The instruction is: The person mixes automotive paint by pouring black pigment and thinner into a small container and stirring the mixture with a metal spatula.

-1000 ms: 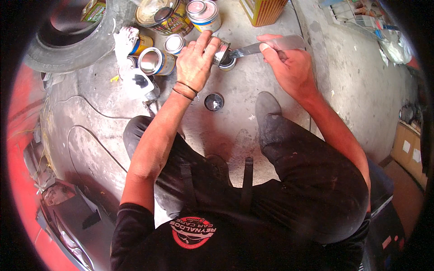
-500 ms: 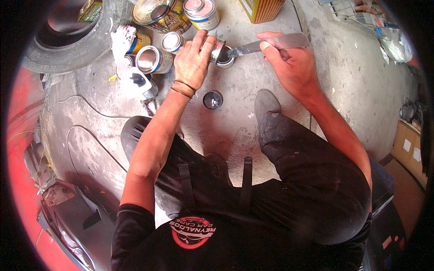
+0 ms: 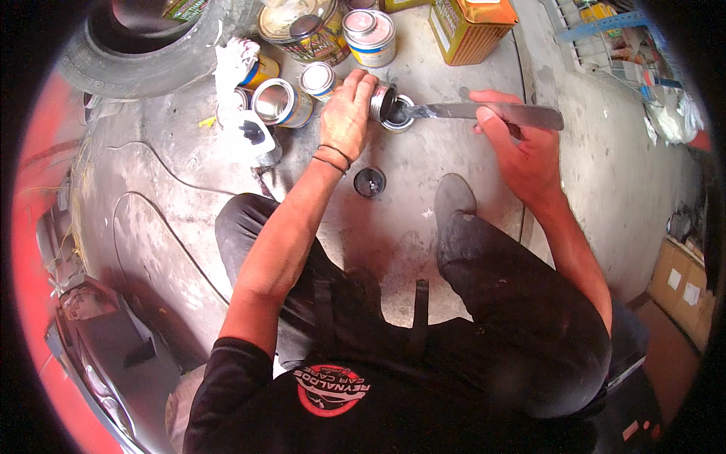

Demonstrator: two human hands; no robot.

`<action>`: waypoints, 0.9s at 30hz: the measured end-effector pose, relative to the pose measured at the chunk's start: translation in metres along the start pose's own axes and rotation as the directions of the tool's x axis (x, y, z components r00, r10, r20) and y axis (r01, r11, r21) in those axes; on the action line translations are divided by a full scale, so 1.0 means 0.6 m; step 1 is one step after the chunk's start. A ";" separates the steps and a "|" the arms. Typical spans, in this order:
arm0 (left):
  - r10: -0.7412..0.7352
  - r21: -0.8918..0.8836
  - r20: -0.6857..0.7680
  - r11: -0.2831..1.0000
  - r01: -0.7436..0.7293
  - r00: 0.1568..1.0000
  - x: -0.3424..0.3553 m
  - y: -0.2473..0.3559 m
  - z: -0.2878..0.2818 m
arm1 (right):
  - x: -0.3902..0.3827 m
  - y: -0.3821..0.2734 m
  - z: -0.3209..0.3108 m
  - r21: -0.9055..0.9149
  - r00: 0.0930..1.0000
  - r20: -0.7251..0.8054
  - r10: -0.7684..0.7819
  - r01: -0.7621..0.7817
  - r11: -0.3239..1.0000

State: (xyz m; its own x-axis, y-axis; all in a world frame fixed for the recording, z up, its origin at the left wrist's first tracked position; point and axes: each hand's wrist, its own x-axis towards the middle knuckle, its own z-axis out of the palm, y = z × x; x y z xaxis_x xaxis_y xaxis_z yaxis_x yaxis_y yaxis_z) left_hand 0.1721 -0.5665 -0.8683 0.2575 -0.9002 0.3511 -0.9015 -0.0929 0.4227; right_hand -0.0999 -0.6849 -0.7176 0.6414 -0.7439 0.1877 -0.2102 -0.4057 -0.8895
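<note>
My left hand (image 3: 346,119) is closed round a small metal can (image 3: 383,101), tipped so its dark mouth leans to the right. Directly beside it, on the concrete floor, stands an open can (image 3: 399,124) with a pale rim and dark inside. My right hand (image 3: 522,151) grips a flat metal spatula (image 3: 484,113). The blade's dark-smeared tip reaches left to the mouths of the two cans; which can it touches, I cannot tell. A round black lid (image 3: 370,182) with a whitish patch lies on the floor nearer to me.
Several paint cans, among them a silver-lidded can (image 3: 277,101) and a pink-topped can (image 3: 370,39), stand beyond my left hand. A white smeared container (image 3: 251,135) is left of them. A tire (image 3: 136,72), a rectangular tin (image 3: 473,34) and a cable (image 3: 136,198) surround the area.
The whole view has shifted, so the scene sits lower and further right. The small can's dark mouth shows more plainly now. Both hands keep their holds.
</note>
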 end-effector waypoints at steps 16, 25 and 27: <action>0.048 -0.016 -0.035 0.999 -0.049 0.998 0.023 0.012 -0.013 | 0.009 -0.009 -0.013 0.017 0.994 0.104 -0.045 0.043 0.999; 0.094 -0.001 -0.062 0.996 -0.095 0.994 0.018 0.021 -0.014 | 0.019 -0.015 -0.008 -0.005 0.990 0.119 -0.073 0.074 0.997; 0.098 -0.001 -0.050 0.995 -0.098 0.994 0.017 0.024 -0.014 | 0.023 -0.011 -0.012 0.007 0.991 0.113 -0.076 0.075 0.997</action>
State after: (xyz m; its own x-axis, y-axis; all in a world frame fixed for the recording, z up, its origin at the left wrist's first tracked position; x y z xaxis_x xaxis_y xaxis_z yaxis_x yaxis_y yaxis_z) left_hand 0.1646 -0.5738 -0.8518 0.1851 -0.8827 0.4319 -0.9222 -0.0042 0.3868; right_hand -0.0946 -0.6964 -0.7060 0.7345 -0.6465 0.2064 -0.1561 -0.4570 -0.8757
